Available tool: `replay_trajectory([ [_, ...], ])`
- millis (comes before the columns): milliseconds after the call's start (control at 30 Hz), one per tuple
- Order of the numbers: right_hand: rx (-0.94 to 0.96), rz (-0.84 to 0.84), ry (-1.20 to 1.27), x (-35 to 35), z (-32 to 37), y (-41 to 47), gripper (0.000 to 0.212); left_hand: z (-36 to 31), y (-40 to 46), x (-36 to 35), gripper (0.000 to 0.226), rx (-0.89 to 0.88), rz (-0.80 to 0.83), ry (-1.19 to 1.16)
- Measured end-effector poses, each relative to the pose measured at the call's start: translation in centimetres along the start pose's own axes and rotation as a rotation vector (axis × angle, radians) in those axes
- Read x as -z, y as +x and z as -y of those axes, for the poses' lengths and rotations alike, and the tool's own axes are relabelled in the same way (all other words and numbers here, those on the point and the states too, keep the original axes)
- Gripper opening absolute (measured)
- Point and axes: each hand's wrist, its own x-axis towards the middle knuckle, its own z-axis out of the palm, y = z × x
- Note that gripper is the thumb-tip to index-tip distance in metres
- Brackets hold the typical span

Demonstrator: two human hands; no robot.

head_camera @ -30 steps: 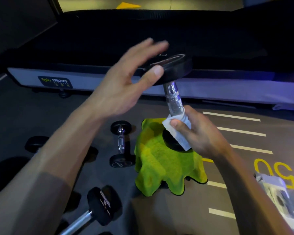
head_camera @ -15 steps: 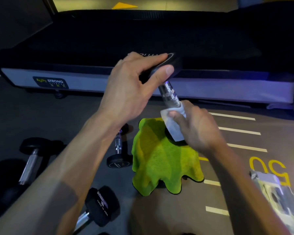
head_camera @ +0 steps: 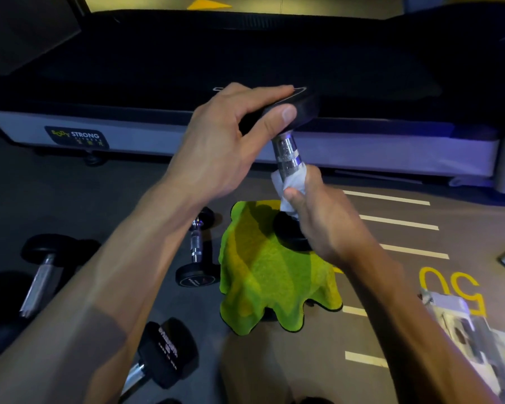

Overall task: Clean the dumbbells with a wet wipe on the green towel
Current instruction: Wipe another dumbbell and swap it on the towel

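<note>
A gym; treadmill (head_camera: 245, 68), floor dumbbells (head_camera: 197, 249), painted floor markings (head_camera: 391, 220).

Our left hand (head_camera: 225, 147) is hiding most of the dumbbell's (head_camera: 287, 154) top end, and our right hand (head_camera: 324, 223) is covering part of its bottom end.

— Where's the dumbbell (head_camera: 287, 154) standing?
— On end on the towel (head_camera: 270, 275), between my hands: left hand (head_camera: 231, 144) on top, right hand (head_camera: 322, 221) lower, wipe (head_camera: 290, 185) around the handle.
— And the others?
— Small dumbbell (head_camera: 197, 249) just left of the towel, two more (head_camera: 40, 272) (head_camera: 161, 354) under my left arm. Treadmill (head_camera: 245, 83) behind.
</note>
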Motion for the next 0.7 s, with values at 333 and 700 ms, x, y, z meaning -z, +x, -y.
replay_trajectory([
  [333,-0.074,-0.243,-0.171,-1.8,0.9,-0.3,0.030,-0.3,-0.2,-0.4,0.042,0.027,-0.051,0.078],
  [700,0.122,0.042,0.650,0.8,-1.8,2.3,0.032,0.2,1.3,0.0,0.038,-0.025,0.168,-0.113],
])
